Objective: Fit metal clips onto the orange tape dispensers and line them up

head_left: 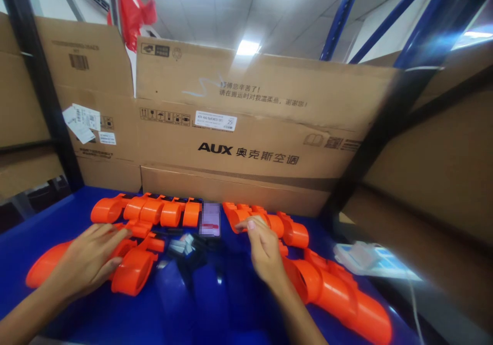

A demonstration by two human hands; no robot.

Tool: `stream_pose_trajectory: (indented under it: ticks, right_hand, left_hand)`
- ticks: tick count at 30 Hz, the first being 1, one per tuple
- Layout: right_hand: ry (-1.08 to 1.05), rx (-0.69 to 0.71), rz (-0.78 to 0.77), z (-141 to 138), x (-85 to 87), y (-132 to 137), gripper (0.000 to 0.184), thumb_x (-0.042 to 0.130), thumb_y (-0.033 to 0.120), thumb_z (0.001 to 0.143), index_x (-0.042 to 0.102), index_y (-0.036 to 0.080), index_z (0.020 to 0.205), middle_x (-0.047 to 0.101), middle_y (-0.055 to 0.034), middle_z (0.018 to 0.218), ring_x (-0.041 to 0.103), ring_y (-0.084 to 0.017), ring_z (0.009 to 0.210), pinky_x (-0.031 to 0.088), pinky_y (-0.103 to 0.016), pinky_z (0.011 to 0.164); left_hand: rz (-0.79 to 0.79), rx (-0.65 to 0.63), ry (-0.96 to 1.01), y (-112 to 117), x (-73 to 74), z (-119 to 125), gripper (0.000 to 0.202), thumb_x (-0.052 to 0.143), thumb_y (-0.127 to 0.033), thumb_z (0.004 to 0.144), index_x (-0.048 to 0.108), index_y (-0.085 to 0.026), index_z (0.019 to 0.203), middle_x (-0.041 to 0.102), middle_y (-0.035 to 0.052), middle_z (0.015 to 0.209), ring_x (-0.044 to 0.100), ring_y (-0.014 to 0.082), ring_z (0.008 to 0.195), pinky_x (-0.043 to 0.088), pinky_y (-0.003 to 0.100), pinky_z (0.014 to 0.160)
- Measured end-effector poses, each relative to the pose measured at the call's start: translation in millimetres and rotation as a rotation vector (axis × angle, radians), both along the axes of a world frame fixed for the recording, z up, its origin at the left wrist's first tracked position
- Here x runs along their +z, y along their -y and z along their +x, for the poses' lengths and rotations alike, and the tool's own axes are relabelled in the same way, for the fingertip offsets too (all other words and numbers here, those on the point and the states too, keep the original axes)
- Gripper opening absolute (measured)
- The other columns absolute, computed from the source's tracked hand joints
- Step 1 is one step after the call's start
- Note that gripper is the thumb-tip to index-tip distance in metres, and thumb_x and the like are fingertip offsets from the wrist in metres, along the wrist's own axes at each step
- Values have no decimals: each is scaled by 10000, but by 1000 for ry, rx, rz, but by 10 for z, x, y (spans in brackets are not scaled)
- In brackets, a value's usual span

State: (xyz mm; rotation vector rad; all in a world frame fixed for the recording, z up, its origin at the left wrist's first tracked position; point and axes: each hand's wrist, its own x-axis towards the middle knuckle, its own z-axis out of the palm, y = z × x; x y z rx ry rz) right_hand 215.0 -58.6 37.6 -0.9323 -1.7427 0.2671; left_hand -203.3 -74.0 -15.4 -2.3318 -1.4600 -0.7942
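Observation:
Several orange plastic ring-shaped parts, each with a small tab, lie in rows on a blue tabletop (185, 309). Over the left group is my left hand (90, 257), fingers loosely apart. Its thumb is beside a wide orange ring (133, 272), and I cannot tell whether it touches. My right hand (264, 245) hovers at the right-hand group, fingers bent and pointing left, nothing visible in them. Nearest its fingertips is another orange ring (239, 216). Small dark and silvery pieces (187, 245), blurred, lie between the hands.
A phone (210, 219) with a lit screen is propped at the back. Behind it stands a large cardboard sheet (246, 129) with printing. Stacked orange rings (346, 299) run along the right. Beyond them are a white-and-blue item (373, 257) with a cable and a dark rack post (358, 160).

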Motion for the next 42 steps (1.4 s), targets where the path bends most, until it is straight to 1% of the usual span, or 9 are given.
stream_pose_trajectory:
  ticks: [7, 14, 20, 24, 27, 31, 35, 38, 42]
  right_hand:
    - [58, 50, -100, -74, -54, -12, 294, 486, 389, 994, 724, 216, 998, 698, -54, 826, 647, -223, 796, 508, -354, 749]
    - [-140, 292, -371, -294, -145, 35, 503, 490, 458, 983, 451, 238, 1434, 692, -21, 815, 628, -174, 707, 519, -300, 667]
    - [-478, 262, -571, -302, -207, -68, 497, 554, 561, 914, 627, 178, 1221, 616, 2, 623, 461, -111, 444, 327, -207, 380]
    - [-640, 177, -539, -177, -217, -149, 475, 601, 544, 888, 656, 161, 1163, 598, 9, 606, 390, -79, 414, 269, -185, 358]
    - [-639, 133, -517, -128, -228, -174, 497, 595, 559, 887, 652, 167, 1187, 596, 12, 613, 395, -82, 426, 271, -187, 372]
    - [-539, 62, -490, -119, -261, -203, 576, 432, 620, 949, 606, 164, 1255, 632, -23, 685, 502, -136, 502, 358, -230, 426]
    - [-217, -31, -368, -35, -228, -173, 462, 292, 485, 1017, 612, 192, 1177, 662, -71, 889, 598, -212, 791, 489, -330, 679]
    - [368, 10, -300, 33, -157, -52, 188, 551, 311, 912, 651, 240, 1055, 592, -69, 1113, 522, -255, 1070, 405, -434, 964]
    - [770, 141, -385, -8, -127, 97, 384, 769, 358, 729, 647, 244, 1075, 485, -75, 1191, 440, -292, 1116, 367, -457, 966]
  left_hand:
    - [154, 46, -42, 87, 563, 27, 555, 406, -677, 852, 630, -269, 1153, 660, 71, 1075, 587, 345, 998, 460, 544, 916]
    - [161, -376, 16, 269, 617, 1105, 643, 561, -748, 758, 678, -254, 1154, 709, 101, 1175, 583, 386, 1106, 417, 535, 987]
    - [-93, -617, 244, 203, 512, 1891, 498, 675, -526, 802, 684, -258, 1221, 726, 109, 1152, 584, 386, 1121, 379, 542, 1029]
    - [-493, -648, 924, -63, 569, 2100, 502, 458, -494, 949, 554, -269, 1387, 568, 91, 1427, 496, 322, 1310, 368, 486, 1091]
    - [-966, -660, 1291, -184, 591, 2207, 513, 550, -453, 921, 545, -257, 1395, 513, 87, 1490, 501, 299, 1332, 413, 424, 1065]
    - [-1327, -611, 1423, -189, 534, 2265, 517, 714, -328, 795, 629, -168, 1279, 706, 162, 1218, 713, 300, 957, 525, 391, 841]
    - [-1023, -537, 1707, -210, 486, 2219, 444, 726, -305, 739, 669, -122, 1139, 759, 132, 1018, 721, 256, 798, 528, 318, 725]
    - [-812, -469, 1835, -238, 459, 2174, 421, 729, -325, 726, 662, -132, 1094, 756, 100, 991, 718, 258, 842, 526, 297, 717]
    - [-752, -461, 1860, -210, 417, 2156, 432, 747, -311, 719, 639, -156, 1108, 753, 76, 992, 713, 259, 888, 530, 306, 767]
